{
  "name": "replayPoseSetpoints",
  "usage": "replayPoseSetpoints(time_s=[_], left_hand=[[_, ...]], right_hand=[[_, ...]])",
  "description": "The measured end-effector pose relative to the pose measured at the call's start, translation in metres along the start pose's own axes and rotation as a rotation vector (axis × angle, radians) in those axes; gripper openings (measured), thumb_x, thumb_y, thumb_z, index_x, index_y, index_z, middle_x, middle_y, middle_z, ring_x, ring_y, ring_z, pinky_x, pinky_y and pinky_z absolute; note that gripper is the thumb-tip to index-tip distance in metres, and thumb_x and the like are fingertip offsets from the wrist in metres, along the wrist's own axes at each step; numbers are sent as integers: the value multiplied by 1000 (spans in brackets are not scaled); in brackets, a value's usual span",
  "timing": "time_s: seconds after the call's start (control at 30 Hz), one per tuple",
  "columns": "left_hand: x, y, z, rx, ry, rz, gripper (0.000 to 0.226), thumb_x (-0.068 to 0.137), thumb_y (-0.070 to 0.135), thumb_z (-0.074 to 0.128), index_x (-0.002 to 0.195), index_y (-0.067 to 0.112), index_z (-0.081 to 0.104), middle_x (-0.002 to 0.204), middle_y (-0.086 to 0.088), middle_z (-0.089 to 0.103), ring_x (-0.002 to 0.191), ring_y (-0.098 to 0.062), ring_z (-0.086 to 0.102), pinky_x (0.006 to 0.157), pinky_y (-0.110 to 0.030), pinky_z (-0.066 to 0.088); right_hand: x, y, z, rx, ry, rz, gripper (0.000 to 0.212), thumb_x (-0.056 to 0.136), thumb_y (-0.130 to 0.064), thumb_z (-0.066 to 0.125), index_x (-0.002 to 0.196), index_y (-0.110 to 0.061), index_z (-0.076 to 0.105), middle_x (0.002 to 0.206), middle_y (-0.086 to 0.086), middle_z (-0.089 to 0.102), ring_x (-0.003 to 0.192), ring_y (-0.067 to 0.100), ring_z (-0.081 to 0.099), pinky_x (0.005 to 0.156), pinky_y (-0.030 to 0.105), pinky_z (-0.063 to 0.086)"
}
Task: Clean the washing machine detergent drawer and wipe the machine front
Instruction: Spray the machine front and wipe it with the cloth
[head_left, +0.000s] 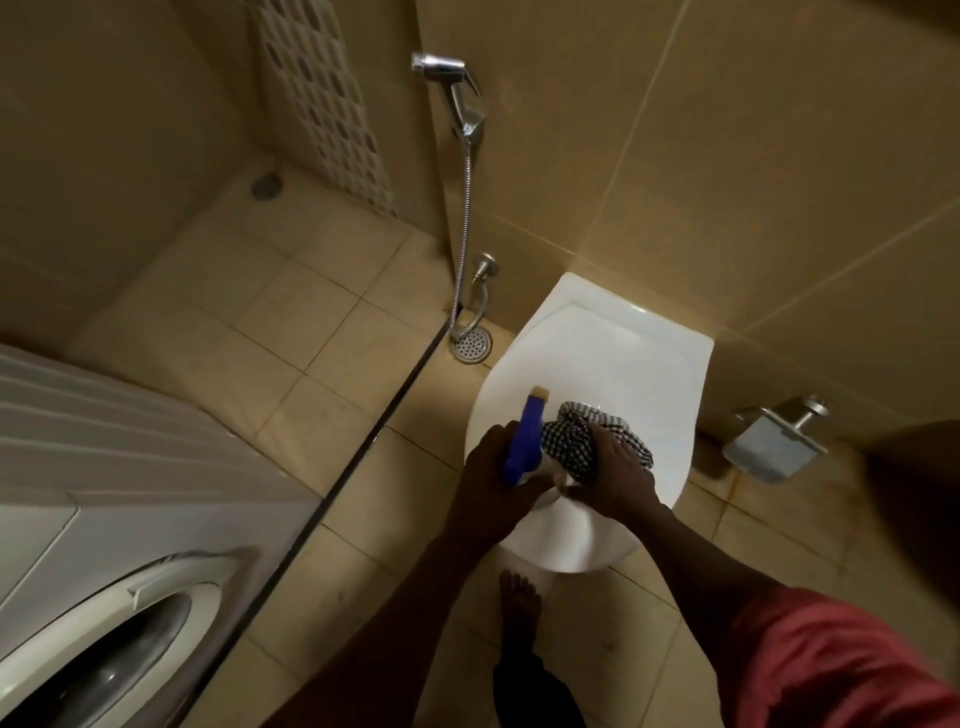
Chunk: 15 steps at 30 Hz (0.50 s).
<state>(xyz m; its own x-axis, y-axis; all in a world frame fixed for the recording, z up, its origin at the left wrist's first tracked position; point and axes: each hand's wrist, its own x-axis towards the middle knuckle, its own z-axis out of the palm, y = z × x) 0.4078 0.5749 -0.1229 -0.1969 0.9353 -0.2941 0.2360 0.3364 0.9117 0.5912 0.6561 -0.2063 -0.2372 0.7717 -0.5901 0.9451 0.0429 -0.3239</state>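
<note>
Over the closed white toilet lid (613, 353), my left hand (493, 467) grips a spray bottle (527, 441) with a blue trigger head and a tan nozzle tip pointing away from me. Beside it, my right hand (613, 478) holds a black-and-white checked cloth (582, 441), bunched against the bottle. The white washing machine (104, 467) stands at the lower left, its round glass door (119, 654) shut. Its detergent drawer is not in view.
A chrome hand sprayer (452, 78) hangs on the tiled wall, its hose running down to a floor drain (471, 345). A metal paper holder (774, 436) is fixed to the wall on the right. My bare foot (519, 597) stands on the beige floor tiles.
</note>
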Motion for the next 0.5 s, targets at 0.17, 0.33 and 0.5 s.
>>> replayPoseSetpoints(time_s=[0.17,0.33,0.5], left_hand=[[0,-5,-15,-69,94,-139,41,77,15,82,109,16,56,93,9,61,88,-1,61,79,-11,49],[-10,-1,-36,-227,168,-248,43,75,9,84,109,14,57,93,1,63,90,-13,63,83,-29,54],[-28,8,-49,-416,190,-289,36,71,16,81,99,23,60,96,-8,66,92,-22,66,83,-40,57]], right_hand=[[2,-5,8,-45,63,104,83,73,-51,71,142,-20,36,138,5,52,127,31,48,102,53,39],[4,-16,10,147,27,160,53,75,-46,68,113,-11,60,105,11,69,98,31,63,85,37,50],[-19,-49,-1,506,133,178,38,78,-45,66,98,-13,65,95,9,69,84,19,57,77,28,43]])
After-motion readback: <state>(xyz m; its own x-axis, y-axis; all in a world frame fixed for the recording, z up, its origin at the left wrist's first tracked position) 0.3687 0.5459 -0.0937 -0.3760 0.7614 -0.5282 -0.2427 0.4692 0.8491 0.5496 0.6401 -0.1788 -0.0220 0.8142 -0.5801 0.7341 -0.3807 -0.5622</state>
